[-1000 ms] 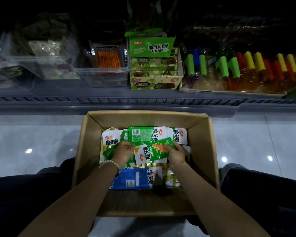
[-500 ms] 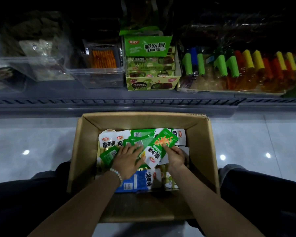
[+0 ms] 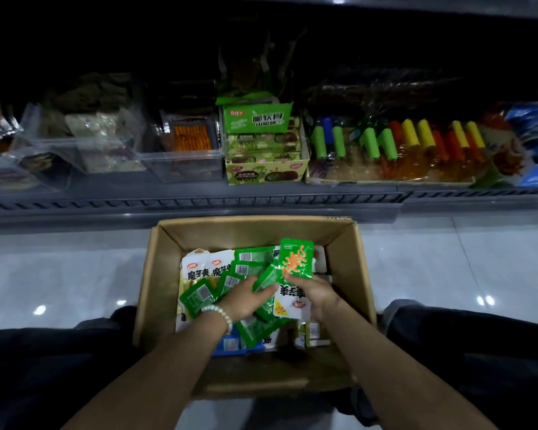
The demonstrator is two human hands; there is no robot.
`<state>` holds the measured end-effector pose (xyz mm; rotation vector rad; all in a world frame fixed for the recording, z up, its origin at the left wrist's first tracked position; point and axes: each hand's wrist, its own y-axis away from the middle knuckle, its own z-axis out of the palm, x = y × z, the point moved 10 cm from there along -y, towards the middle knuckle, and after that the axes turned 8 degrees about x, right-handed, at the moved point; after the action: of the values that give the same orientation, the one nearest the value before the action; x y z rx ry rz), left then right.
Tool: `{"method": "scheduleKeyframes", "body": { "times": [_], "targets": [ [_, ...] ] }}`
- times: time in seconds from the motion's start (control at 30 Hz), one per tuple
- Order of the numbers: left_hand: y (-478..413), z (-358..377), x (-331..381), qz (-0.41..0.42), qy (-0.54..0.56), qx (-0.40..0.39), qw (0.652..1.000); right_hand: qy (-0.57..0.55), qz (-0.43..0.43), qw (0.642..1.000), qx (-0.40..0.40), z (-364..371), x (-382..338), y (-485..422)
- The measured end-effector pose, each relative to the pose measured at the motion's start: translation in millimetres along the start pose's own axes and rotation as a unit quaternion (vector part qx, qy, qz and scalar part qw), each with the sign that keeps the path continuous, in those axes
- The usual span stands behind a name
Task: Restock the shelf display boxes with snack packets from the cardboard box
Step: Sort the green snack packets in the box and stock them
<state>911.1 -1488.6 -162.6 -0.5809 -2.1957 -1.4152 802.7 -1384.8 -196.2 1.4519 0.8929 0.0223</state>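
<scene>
Raising the green packet [image 3: 296, 259] higher and more upright than half a second ago, pinching its lower edge in the right hand [image 3: 316, 294] above the heap in the cardboard box [image 3: 157, 283], and sliding the left hand [image 3: 246, 297], beaded bracelet [image 3: 219, 314] at the wrist, further right. Resting that left hand with fingers straight and flat on a fan of loose green packets [image 3: 199, 294], white packets [image 3: 199, 270] lying just beyond. Standing farther back on the shelf [image 3: 199, 193], between a clear bin [image 3: 184, 162] and a tray of coloured tubes [image 3: 401, 144]: a green display box [image 3: 266, 173].
</scene>
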Motion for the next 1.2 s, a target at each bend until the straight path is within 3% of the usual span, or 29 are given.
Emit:
{"method": "scheduleKeyframes", "body": {
  "times": [0.2,0.33,0.5,0.6,0.77,1.0,1.13,1.2],
  "targets": [
    [36.1,-40.6,36.4,-0.032,0.055,-0.011,0.998,-0.014,-0.071,0.994,-0.086,12.9,-61.0,52.2],
    [75.9,-82.5,94.7,0.048,0.114,0.010,0.992,0.001,-0.173,0.974,-0.145,20.4,-130.8,127.1],
    [125.3,-141.8,154.2,0.133,0.227,0.071,0.962,0.080,-0.283,0.947,-0.128,8.1,-195.4,191.4],
    [151.3,-162.3,173.2,0.173,0.264,0.103,0.943,0.064,-0.347,0.930,-0.100,-7.1,-227.4,228.5],
    [169.6,-183.5,166.4,0.151,0.340,0.123,0.920,-0.008,-0.462,0.884,-0.064,-41.0,-272.3,276.0],
    [171.9,-186.1,166.8,0.129,0.438,0.078,0.886,-0.051,-0.433,0.898,-0.057,-52.7,-276.4,276.7],
    [180.2,-163.2,185.1,0.171,0.371,0.039,0.912,0.026,-0.430,0.901,-0.058,-33.0,-265.8,272.3],
    [183.3,-152.9,192.3,0.200,0.307,0.049,0.929,-0.007,-0.428,0.902,-0.057,-25.3,-260.3,268.0]
  ]
}}
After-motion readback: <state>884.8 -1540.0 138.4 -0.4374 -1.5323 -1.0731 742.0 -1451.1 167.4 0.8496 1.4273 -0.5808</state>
